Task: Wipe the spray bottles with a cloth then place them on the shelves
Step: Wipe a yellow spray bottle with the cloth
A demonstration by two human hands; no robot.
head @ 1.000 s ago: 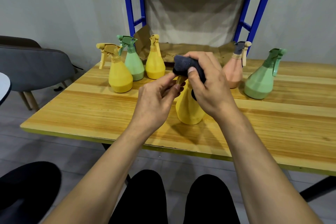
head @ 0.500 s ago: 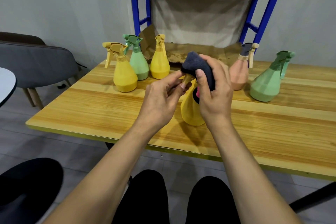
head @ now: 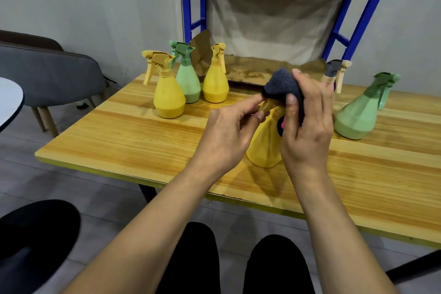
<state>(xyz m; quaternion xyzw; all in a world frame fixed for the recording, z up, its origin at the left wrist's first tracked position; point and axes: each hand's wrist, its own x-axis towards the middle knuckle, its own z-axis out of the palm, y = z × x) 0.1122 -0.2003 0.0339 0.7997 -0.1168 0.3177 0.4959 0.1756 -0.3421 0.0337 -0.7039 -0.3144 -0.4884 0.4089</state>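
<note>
Black-clad legs [head: 198, 258] fill the near edge, and both forearms reach forward over the wooden surface [head: 133, 141]. Just past its near edge a yellow spray bottle [head: 263, 148] stands upright on the wood. The left hand [head: 226, 131] meets it from 9 o'clock; its fingers [head: 259, 116] are curled and, with the thumb, pinch the bottle's tan spray head. The right hand [head: 307, 126] comes in from 3 o'clock, its fingers [head: 312, 88] wrapped round a dark cloth [head: 280, 86] bunched over the top of that same spray head.

Farther back, at 10 o'clock from this bottle, three more stand close together: a front yellow bottle [head: 168, 100], a green bottle [head: 188, 86] behind it, and a rear yellow bottle [head: 216, 86]. At 3 o'clock stands a pale green bottle [head: 355, 119], and at 1 o'clock a peach bottle [head: 334, 74] is mostly hidden behind the right hand. Beyond them, at 12 o'clock, rises a blue shelf rack [head: 185, 7] lined with cardboard [head: 250, 69]. A grey chair [head: 47, 74] sits off the surface at 9 o'clock.
</note>
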